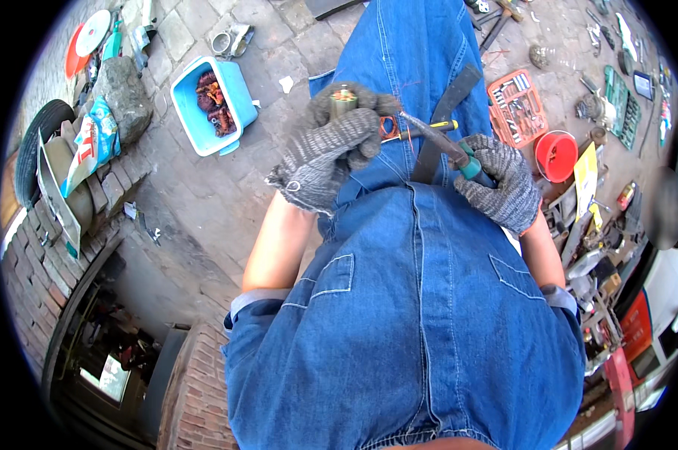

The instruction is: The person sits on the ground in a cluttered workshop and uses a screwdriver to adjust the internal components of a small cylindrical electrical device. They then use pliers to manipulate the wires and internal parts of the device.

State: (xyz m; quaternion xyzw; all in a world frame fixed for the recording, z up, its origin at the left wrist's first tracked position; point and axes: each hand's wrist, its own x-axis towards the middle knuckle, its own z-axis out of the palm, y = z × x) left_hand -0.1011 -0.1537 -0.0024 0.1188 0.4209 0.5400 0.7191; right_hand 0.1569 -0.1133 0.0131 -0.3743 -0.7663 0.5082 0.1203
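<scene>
My left hand (325,154), in a grey knitted glove, is closed around a small greenish cylindrical part (343,100) with copper colour at its top end. My right hand (500,180), gloved alike, grips a teal-handled tool (445,144) whose worn metal shaft narrows to a tip pointing up and left, close to the left hand's fingers. Below that tip, a yellow and black screwdriver (438,127) lies across my denim-covered lap. Beside it is a small orange-red ring-shaped piece (388,128). A dark flat strip (433,146) also rests on my lap, passing behind the tool.
On the paving at left stands a light blue tub (240,97) with several copper-brown parts. To the right are an orange tool case (517,109), a red bucket (557,156), a green socket case (622,105) and a hammer (502,21). A rock (124,97) and tyre (35,150) stand far left.
</scene>
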